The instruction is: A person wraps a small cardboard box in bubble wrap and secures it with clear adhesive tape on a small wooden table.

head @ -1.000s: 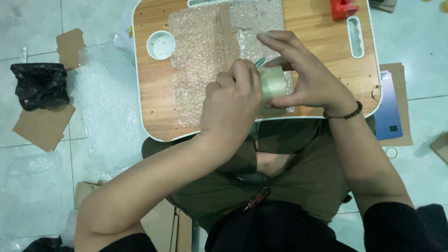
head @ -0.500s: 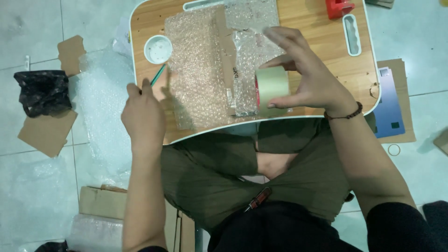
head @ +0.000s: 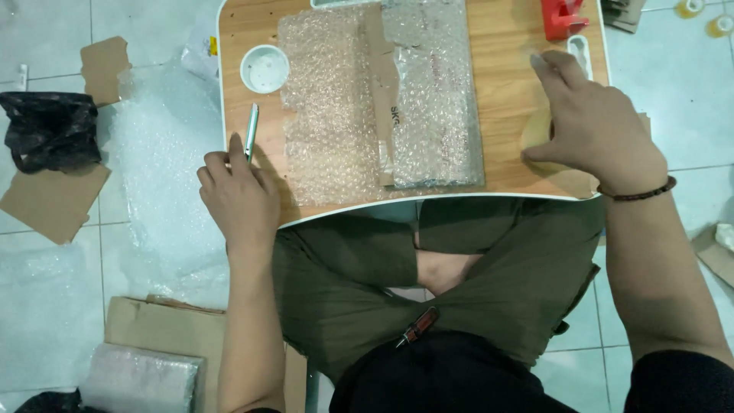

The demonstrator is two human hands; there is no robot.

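A flat package wrapped in bubble wrap (head: 382, 99), with a brown tape strip down its middle, lies on the wooden lap table (head: 505, 164) across my legs. My left hand (head: 238, 197) rests at the table's left front edge. Its fingers are closed on the lower end of a slim green and white pen-shaped cutter (head: 251, 130) that lies flat on the wood. My right hand (head: 600, 126) is at the table's right side, pressed down over a roll of clear packing tape (head: 537, 131), mostly hidden under the palm.
A white round cup holder (head: 265, 69) is set into the table's left side and a red tape dispenser (head: 564, 17) stands at the back right. On the tiled floor lie bubble wrap sheets (head: 164, 191), cardboard pieces (head: 53, 200), a black bag (head: 47, 128) and a wrapped bundle (head: 141, 378).
My right hand carried the tape roll from above the package to the table's right side and set it down. My left hand moved left with the cutter and lowered it onto the wood.
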